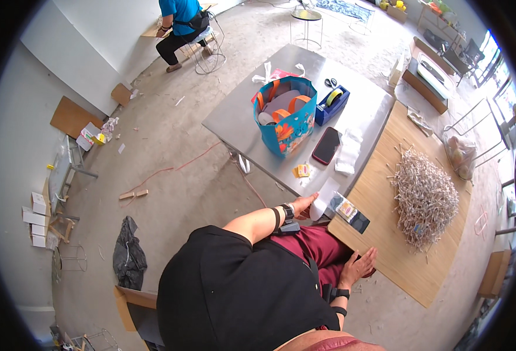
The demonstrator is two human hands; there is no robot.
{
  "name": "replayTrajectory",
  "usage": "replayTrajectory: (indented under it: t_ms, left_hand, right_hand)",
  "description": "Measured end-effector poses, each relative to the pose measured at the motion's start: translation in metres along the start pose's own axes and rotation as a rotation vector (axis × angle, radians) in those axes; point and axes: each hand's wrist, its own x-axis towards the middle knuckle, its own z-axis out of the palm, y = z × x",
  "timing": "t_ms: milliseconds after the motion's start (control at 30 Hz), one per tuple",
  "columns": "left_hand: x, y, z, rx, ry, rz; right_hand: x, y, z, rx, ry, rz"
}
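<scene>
My left hand (pixel 304 205) is at the near corner of the metal table, its fingers closed on a flat white plastic bag (pixel 327 196). Beside the bag, a small packet with a yellow and white label (pixel 348 209) lies on a dark flat piece at the wooden board's edge. My right hand (pixel 358 266) rests with outstretched fingers at the near edge of the wooden board (pixel 380 234), holding nothing. A large heap of thin white sticks (pixel 426 199), resembling cotton swabs, covers the board's right part.
The metal table (pixel 240 111) carries a blue shopping bag (pixel 290 126), a blue tape dispenser (pixel 332 105), a phone (pixel 327 145), a stack of white bags (pixel 348 151) and yellow cards (pixel 301 170). Another person (pixel 182 26) sits on a stool at the far left. A black plastic bag (pixel 129 254) lies on the floor.
</scene>
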Motion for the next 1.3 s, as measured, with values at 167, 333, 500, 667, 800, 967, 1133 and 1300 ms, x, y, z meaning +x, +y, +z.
replayTrajectory:
  t_ms: [167, 333, 500, 667, 800, 967, 1133, 1300]
  left_hand:
    - [-0.007, 0.000, 0.000, 0.013, 0.010, 0.038]
    - [-0.005, -0.003, -0.005, 0.029, 0.008, 0.038]
    - [0.010, -0.002, -0.008, 0.109, -0.009, 0.019]
    - [0.001, -0.003, -0.039, 0.343, -0.006, 0.090]
    - [-0.013, 0.002, -0.055, 0.553, 0.028, 0.455]
    - [-0.055, 0.018, -0.032, 0.756, 0.148, 0.831]
    - [-0.050, 0.010, -0.039, 0.917, 0.290, 1.108]
    - [-0.059, 0.018, -0.034, 0.933, 0.242, 0.989]
  right_hand:
    - [0.000, 0.001, 0.001, 0.006, -0.016, 0.004]
    - [-0.002, -0.002, 0.000, 0.006, -0.017, 0.008]
    - [-0.002, 0.010, 0.013, -0.015, 0.019, -0.018]
    - [0.004, 0.002, 0.005, -0.009, 0.035, -0.039]
    - [0.004, -0.003, 0.003, 0.013, 0.029, -0.028]
    - [0.002, -0.004, -0.001, 0.002, 0.019, 0.008]
    - [0.000, -0.007, 0.002, 0.008, 0.025, -0.018]
    - [0.005, -0.003, 0.002, -0.018, 0.022, -0.011]
